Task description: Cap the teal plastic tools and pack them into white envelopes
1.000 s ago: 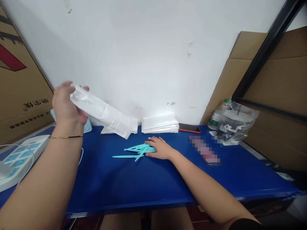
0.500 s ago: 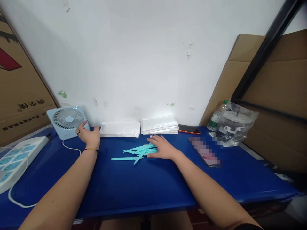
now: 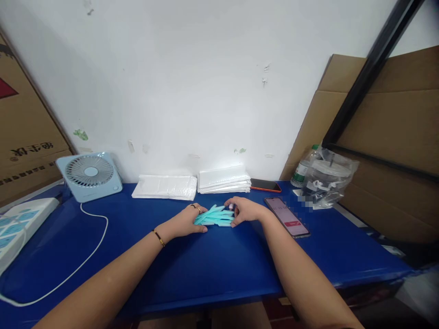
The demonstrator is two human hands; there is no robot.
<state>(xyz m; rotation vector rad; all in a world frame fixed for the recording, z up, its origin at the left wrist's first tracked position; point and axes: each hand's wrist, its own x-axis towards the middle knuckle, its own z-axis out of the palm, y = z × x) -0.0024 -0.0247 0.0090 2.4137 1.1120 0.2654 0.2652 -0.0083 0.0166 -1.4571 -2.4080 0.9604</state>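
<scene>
Several thin turquoise plastic sticks [image 3: 215, 216] lie bunched together in the middle of the blue table [image 3: 212, 269]. My left hand [image 3: 187, 220] presses against the left end of the bunch, and my right hand [image 3: 244, 209] closes in on the right end, so both hands cup the pile between them. Behind them, against the wall, lies a white bubble-wrap packet [image 3: 166, 187] and beside it a stack of white envelopes [image 3: 223, 178].
A small light-blue fan [image 3: 89, 176] with a white cord stands at the back left, next to a white power strip [image 3: 15, 226]. A phone [image 3: 287, 216] lies right of my hands, another phone [image 3: 265, 185] by the wall. A water bottle [image 3: 302, 170] and a clear bag [image 3: 327, 180] sit at the right. Cardboard boxes flank both sides.
My left hand set the white packet down by the wall, then came across to the sticks. The scattered sticks are now gathered into a tight bunch between both hands.
</scene>
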